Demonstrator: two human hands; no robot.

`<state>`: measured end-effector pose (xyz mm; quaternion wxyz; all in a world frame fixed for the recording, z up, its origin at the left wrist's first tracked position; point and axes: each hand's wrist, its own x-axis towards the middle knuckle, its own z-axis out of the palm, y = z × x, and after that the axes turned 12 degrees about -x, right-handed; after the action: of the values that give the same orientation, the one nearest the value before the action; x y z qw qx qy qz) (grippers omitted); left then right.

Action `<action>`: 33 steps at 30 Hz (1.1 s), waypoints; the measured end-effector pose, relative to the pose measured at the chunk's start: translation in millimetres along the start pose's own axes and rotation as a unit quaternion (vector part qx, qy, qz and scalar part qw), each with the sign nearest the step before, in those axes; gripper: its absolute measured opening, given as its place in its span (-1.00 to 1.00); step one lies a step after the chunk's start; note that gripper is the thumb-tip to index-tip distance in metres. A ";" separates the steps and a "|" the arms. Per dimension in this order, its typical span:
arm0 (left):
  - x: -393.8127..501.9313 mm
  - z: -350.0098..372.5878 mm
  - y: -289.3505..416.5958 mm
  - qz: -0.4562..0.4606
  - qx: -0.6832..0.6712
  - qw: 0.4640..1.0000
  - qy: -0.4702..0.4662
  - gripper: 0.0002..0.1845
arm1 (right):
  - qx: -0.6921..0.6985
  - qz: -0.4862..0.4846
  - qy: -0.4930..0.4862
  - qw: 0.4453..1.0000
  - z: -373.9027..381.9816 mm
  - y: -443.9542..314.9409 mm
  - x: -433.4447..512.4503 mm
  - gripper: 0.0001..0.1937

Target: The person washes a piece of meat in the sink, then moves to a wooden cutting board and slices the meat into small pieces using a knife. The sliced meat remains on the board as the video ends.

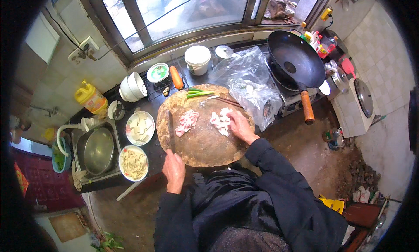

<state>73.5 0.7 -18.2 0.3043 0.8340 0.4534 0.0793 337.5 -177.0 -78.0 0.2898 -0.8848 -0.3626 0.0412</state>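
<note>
A round, worn wooden chopping block (pixel 203 147) lies before me. My left hand (pixel 174 168) is closed at its lower left edge around the handle end of a kitchen knife (pixel 170 127), whose dark blade stands nearly edge-on over the block. My right hand (pixel 241 125) touches a pile of pale, diced meat or fat (pixel 221 121) on the right; whether its fingers pinch a piece I cannot tell. Sliced pink meat (pixel 187 122) forms a separate heap near the blade. Cut green onion (pixel 198 93) lies at the block's far edge, beside brown chopsticks (pixel 229 101).
Left of the block are a bowl of pale slices (pixel 140 127), a bowl of pale strips (pixel 133 163) and a sink with a metal basin (pixel 99 151). A carrot (pixel 176 77), crumpled plastic bags (pixel 252 82) and a wok (pixel 294 60) on a stove stand beyond.
</note>
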 end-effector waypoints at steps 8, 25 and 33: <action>-2.1 8.3 7.8 0.112 -0.060 0.992 -0.016 -0.79 | 0.018 0.005 0.006 1.000 2.5 6.9 -28.9 -0.85; -10.1 -2.6 21.8 0.149 -0.114 0.976 -0.112 -0.82 | 0.245 0.237 -0.105 0.934 -28.0 1.2 -51.9 -0.88; -23.5 -0.1 42.9 0.196 -0.104 0.958 -0.181 -0.83 | 0.024 0.063 0.030 0.997 -13.9 4.7 -66.0 -0.73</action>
<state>90.2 -35.5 10.1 0.4448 0.8708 0.2072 0.0318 295.9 -230.4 -78.1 0.3186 -0.8994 -0.2965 0.0417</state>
